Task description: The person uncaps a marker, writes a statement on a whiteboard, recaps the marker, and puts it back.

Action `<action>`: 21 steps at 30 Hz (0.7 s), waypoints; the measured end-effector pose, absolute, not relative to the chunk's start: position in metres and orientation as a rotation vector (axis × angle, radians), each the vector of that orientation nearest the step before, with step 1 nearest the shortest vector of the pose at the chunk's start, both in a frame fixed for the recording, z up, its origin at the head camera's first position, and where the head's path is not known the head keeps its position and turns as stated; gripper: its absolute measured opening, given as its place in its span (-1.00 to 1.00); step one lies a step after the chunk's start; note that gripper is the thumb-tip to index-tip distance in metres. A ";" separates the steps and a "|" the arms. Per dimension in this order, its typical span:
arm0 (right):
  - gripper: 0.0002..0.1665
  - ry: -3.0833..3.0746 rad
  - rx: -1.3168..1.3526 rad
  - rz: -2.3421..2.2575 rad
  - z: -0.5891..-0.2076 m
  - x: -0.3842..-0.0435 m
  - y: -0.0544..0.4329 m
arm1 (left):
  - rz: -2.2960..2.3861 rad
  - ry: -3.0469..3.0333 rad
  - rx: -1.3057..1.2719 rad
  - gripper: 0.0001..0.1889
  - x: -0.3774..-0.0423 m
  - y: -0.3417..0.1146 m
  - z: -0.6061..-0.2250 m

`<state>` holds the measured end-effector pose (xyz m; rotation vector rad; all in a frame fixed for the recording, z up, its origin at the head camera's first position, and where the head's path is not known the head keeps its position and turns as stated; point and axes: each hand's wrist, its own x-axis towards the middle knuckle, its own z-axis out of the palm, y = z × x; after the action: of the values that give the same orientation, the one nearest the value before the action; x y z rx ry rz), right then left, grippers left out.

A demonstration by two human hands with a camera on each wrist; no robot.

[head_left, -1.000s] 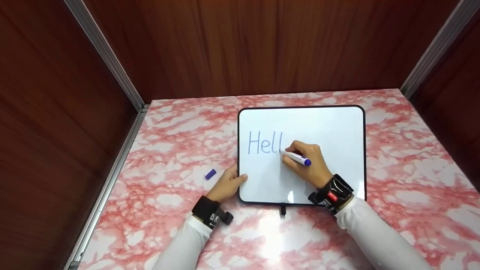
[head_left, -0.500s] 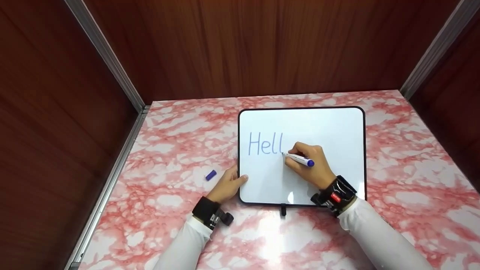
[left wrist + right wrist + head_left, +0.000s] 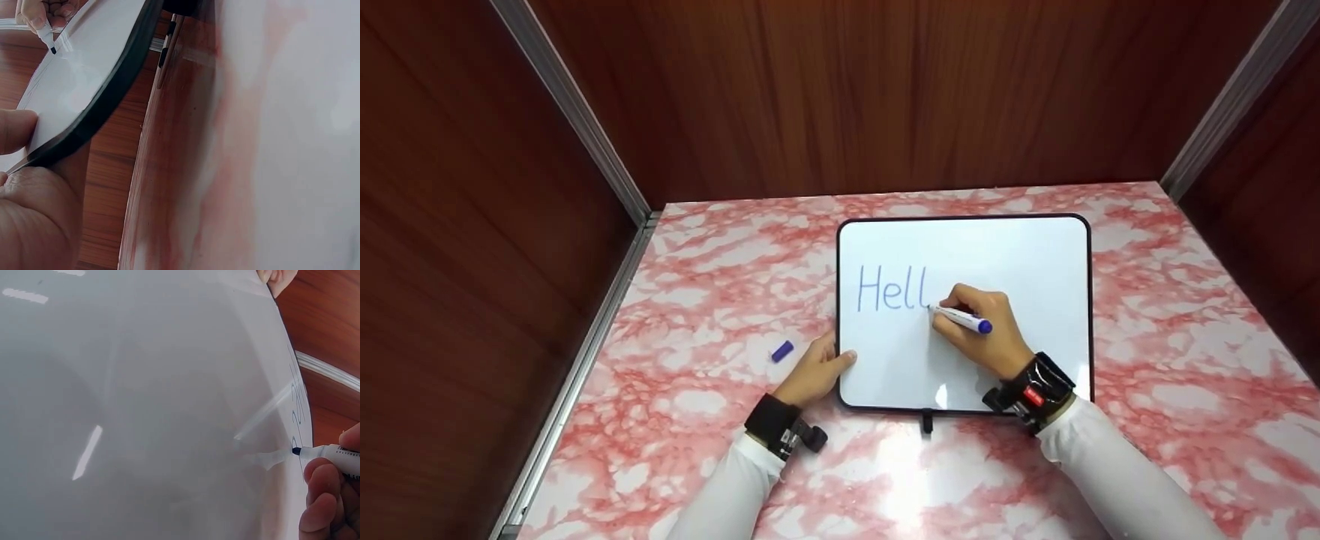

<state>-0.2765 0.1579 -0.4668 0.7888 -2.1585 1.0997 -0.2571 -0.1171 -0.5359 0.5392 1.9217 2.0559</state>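
A whiteboard (image 3: 1012,247) with a black rim stands on the table, bearing the letters "Hell" (image 3: 892,289) in blue. My left hand (image 3: 814,371) grips its left edge, thumb on the front face and fingers behind, partly hidden. In the left wrist view the thumb (image 3: 17,130) lies on the white surface beside the dark rim. My right hand (image 3: 986,334) pinches a white marker (image 3: 960,319) with a blue end. The marker's dark tip, seen in the right wrist view, is right at the board's surface by the last letter. A blue marker cap (image 3: 782,351) lies left of my left hand.
The table (image 3: 697,450) has a red and white marbled top. Brown wood-grain panels (image 3: 840,97) rise behind it and at both sides, with metal strips in the corners. A small black foot (image 3: 927,421) sticks out below the board.
My right hand has moved slightly right with the marker, and the foot of the second "l" has gained a short curve. My left hand stays on the board's edge.
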 end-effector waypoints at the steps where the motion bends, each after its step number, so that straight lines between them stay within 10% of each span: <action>1: -0.85 -2.157 0.794 1.102 -0.467 -0.276 0.158 | 2.057 1.918 0.544 -0.58 -0.257 -0.117 -0.536; 21: -0.88 -2.125 0.735 1.129 -0.458 -0.286 0.170 | 2.033 1.941 0.542 -0.55 -0.258 -0.116 -0.535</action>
<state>-0.2858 0.1697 -0.4584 0.7346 -2.1255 1.1293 -0.2576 -0.1165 -0.5346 0.5421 1.9411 2.0330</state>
